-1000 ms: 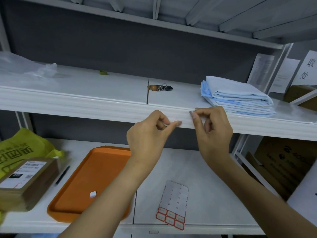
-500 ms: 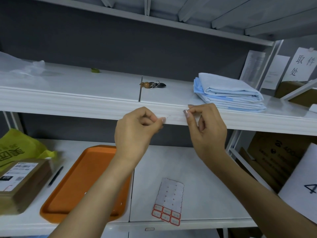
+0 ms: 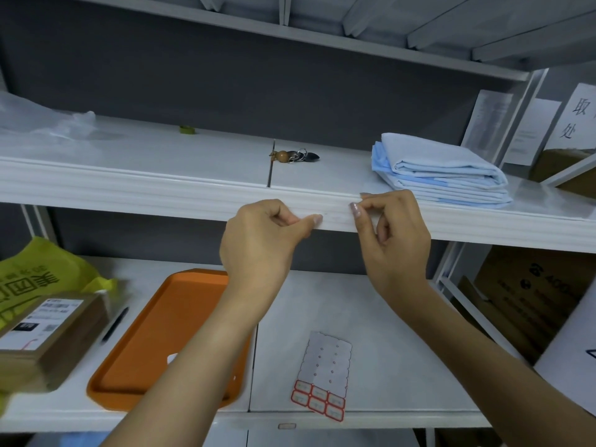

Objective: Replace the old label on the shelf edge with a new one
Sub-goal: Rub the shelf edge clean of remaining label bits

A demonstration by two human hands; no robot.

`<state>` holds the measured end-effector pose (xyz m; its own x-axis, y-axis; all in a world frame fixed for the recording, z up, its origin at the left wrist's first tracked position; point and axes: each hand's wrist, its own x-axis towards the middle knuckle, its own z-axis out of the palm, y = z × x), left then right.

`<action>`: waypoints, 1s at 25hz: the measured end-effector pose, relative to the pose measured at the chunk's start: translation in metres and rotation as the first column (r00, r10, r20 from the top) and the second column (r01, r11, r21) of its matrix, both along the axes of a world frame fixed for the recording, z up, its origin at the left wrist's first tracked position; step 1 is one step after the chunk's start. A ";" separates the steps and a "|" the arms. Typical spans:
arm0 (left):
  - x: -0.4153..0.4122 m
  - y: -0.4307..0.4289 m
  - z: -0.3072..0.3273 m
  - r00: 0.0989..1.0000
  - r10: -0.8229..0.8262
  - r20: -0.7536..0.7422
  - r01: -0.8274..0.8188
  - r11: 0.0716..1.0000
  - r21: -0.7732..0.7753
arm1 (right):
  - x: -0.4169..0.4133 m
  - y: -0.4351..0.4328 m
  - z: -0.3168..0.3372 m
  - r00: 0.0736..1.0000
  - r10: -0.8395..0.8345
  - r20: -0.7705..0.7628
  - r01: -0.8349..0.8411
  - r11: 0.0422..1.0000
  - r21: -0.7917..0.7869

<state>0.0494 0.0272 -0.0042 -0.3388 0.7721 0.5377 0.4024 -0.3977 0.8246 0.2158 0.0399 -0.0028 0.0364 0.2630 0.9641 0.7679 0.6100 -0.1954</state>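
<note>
Both hands, left hand point(image 3: 258, 243) and right hand point(image 3: 392, 233), pinch narrowly at the shelf edge point(image 3: 335, 216), perhaps on a label; the orange tray point(image 3: 154, 333) holds a small white piece point(image 3: 172, 358).

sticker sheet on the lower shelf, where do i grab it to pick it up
The sticker sheet lies flat on the lower shelf, its near end by the shelf's front lip. Probably best to come from the front and pinch a bare side edge, just above the remaining red-bordered stickers, thumb on top. Being thin and flat, it offers only edges, and that end looks closest.
</note>
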 end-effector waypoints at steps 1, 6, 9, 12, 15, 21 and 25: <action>0.000 -0.001 0.001 1.000 0.019 -0.008 -0.019 1.000 -0.010 | -0.002 0.000 0.000 1.000 -0.002 -0.008 0.002 1.000 -0.004; 0.007 -0.004 0.006 0.998 0.059 -0.028 -0.061 0.997 -0.056 | -0.004 0.002 -0.001 1.000 -0.013 -0.026 0.013 1.000 -0.019; 0.005 -0.005 0.004 1.000 0.011 -0.022 -0.012 0.998 -0.060 | -0.004 0.002 0.000 0.999 -0.041 -0.004 0.041 0.998 -0.055; -0.001 -0.002 0.000 0.999 -0.046 0.002 0.046 0.998 -0.049 | -0.003 0.001 -0.001 0.999 -0.040 0.000 0.040 0.997 -0.060; -0.003 0.001 -0.003 0.998 -0.052 0.028 0.054 0.998 -0.045 | -0.004 0.001 0.000 1.000 -0.021 -0.004 0.021 0.999 -0.049; 0.002 0.001 0.000 0.998 -0.024 0.050 0.027 0.998 -0.048 | -0.005 0.000 -0.001 1.000 0.004 -0.024 -0.005 0.999 -0.037; 0.006 -0.001 0.005 0.999 0.001 0.038 0.001 0.998 -0.070 | -0.006 0.001 -0.002 1.000 0.005 -0.027 -0.006 0.999 -0.036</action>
